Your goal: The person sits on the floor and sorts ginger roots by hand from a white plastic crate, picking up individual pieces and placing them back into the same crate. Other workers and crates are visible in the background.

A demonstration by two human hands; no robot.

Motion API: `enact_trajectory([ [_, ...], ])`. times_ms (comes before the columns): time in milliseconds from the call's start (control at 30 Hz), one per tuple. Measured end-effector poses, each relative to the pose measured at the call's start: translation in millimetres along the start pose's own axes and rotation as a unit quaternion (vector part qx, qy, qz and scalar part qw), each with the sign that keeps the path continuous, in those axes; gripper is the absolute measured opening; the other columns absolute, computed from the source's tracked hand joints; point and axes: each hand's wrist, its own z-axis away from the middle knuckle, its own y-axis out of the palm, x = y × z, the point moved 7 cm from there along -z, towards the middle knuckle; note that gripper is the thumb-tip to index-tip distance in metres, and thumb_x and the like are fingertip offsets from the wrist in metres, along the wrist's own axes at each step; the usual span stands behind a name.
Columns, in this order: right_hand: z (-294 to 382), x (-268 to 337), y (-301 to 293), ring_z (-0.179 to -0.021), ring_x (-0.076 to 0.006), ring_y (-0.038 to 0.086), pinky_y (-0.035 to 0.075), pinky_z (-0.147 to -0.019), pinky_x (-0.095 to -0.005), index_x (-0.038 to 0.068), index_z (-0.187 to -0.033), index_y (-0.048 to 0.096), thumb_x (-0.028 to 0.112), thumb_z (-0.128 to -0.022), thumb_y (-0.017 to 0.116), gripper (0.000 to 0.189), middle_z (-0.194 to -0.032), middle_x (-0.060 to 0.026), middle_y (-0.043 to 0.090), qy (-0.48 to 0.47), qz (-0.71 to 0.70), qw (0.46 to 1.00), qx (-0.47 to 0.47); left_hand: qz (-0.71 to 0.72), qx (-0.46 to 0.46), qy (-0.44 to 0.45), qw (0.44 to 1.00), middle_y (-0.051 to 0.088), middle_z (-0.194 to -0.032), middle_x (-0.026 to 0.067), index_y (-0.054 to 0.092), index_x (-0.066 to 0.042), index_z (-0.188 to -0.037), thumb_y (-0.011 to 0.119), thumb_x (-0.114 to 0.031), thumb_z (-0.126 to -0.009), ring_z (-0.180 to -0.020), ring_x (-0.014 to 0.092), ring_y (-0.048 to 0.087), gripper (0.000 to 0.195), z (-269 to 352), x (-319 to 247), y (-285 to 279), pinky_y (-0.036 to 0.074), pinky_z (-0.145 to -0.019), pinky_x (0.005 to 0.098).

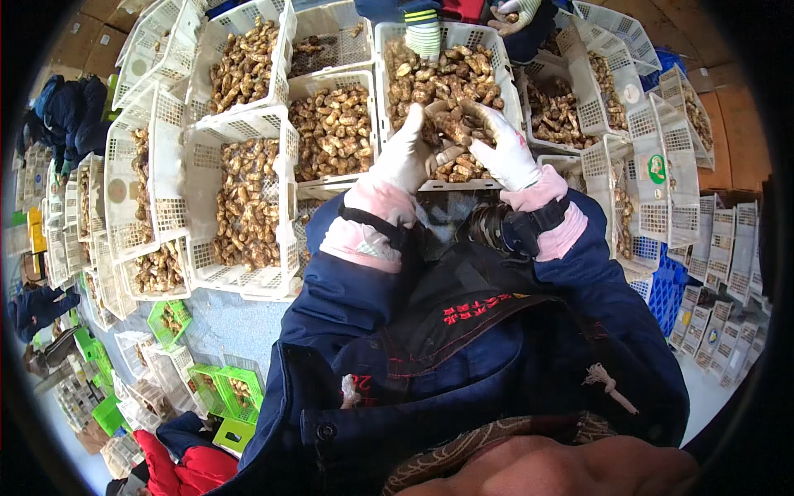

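Both of my hands wear white gloves and are over a white plastic crate [512, 93] filled with brown lumpy produce [474, 65], either tubers or mushrooms. A dark brown clump of it [453, 124] sits between them. My left hand [403, 149] grips the clump from the left, thumb up. From the right, my right hand [504, 149] curls its fingers over the same clump. My fingertips partly hide the clump's edges. Another person's hand in a striped glove [423, 37] reaches into the far side of this crate.
More produce crates stand at left [288, 204] and right [620, 167]. Another gloved hand [515, 15] holds a piece at the far side. Green baskets [239, 390] sit on the blue floor [229, 322] at lower left. A person in a red jacket [192, 465] is close by.
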Motion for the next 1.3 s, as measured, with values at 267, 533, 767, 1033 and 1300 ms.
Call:
enact_trajectory([
  [267, 18, 53, -6, -0.128, -0.0302, 0.053, 0.040, -0.110, -0.0364, 0.002, -0.134, 0.056, 0.005, -0.083, 0.064, 0.052, -0.135, -0.0170, 0.057, -0.112, 0.061, 0.992, -0.016, 0.104, 0.056, 0.024, 0.993, 0.051, -0.141, 0.0153, 0.042, -0.007, -0.145, 0.037, -0.062, -0.101, -0.123, 0.035, 0.056, 0.071, 3, -5, 17, 0.051, -0.098, 0.0553],
  [533, 12, 60, 1, -0.122, -0.0338, 0.055, 0.043, -0.106, -0.0409, 0.002, -0.128, 0.060, 0.015, -0.087, 0.068, 0.044, -0.129, -0.0190, 0.060, -0.114, 0.152, 0.980, -0.062, 0.096, 0.073, 0.031, 0.992, 0.050, -0.143, 0.0124, 0.041, -0.016, -0.144, 0.044, -0.055, -0.101, -0.123, 0.032, 0.055, 0.059, 15, 1, 26, 0.053, -0.093, 0.0545],
  [767, 15, 22, 7, -0.125, -0.0337, 0.054, 0.042, -0.107, -0.0388, 0.002, -0.133, 0.057, 0.021, -0.091, 0.066, 0.047, -0.133, -0.0196, 0.058, -0.045, 0.107, 0.993, -0.030, 0.202, -0.032, 0.044, 0.978, 0.062, -0.116, 0.0159, 0.049, -0.007, -0.127, 0.051, -0.055, -0.098, -0.106, 0.033, 0.062, 0.057, 9, 13, -24, 0.053, -0.092, 0.0556],
  [1033, 20, -75, -17, -0.118, -0.0300, 0.062, 0.047, -0.100, -0.0350, 0.009, -0.136, 0.057, 0.028, -0.094, 0.061, 0.046, -0.129, -0.0163, 0.064, 0.170, 0.126, 0.977, 0.034, 0.069, -0.221, 0.282, 0.931, 0.060, -0.117, 0.0181, 0.044, 0.002, -0.130, 0.072, -0.036, -0.088, -0.108, 0.033, 0.059, 0.062, -2, -77, -138, 0.051, -0.097, 0.0482],
  [1300, 8, -187, 57, -0.108, -0.0344, 0.066, 0.052, -0.093, -0.0433, 0.015, -0.126, 0.066, 0.040, -0.089, 0.061, 0.045, -0.119, -0.0173, 0.068, 0.232, 0.410, 0.817, 0.331, 0.151, -0.238, 0.222, 0.933, 0.059, -0.120, 0.0221, 0.047, -0.003, -0.122, 0.058, -0.037, -0.100, -0.104, 0.037, 0.063, 0.042, -14, -66, -107, 0.056, -0.090, 0.0498],
])
